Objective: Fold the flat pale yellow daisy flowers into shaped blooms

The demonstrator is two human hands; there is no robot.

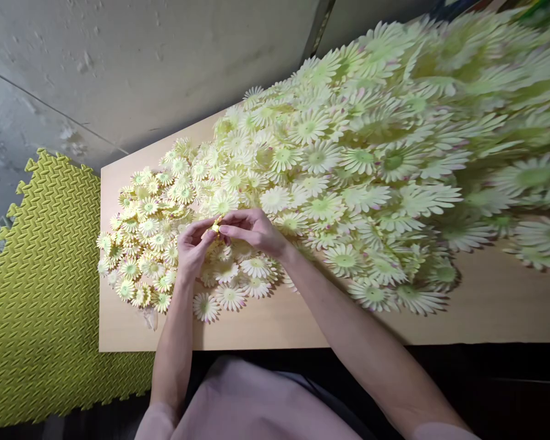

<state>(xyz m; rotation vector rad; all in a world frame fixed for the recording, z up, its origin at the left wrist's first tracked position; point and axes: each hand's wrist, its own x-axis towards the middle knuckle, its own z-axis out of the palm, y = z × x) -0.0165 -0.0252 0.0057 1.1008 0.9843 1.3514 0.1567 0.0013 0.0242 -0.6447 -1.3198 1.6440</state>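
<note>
My left hand (193,244) and my right hand (252,231) meet over the near left part of the table. Between their fingertips is a small pale yellow artificial flower (216,227), pinched from both sides. Its shape is mostly covered by the fingers. Just below the hands lie loose daisy-like petal layers (230,296), pale with pinkish tips. To the left of my left hand is a heap of smaller yellow-green flower pieces (149,229). Larger flower pieces (318,156) are piled to the right of my right hand.
The wooden tabletop (275,327) ends close to my body. A bit of clear plastic (150,318) sits by the small heap. Yellow interlocking foam mats (46,275) lie left of the table, and a stained wall (187,55) runs behind it.
</note>
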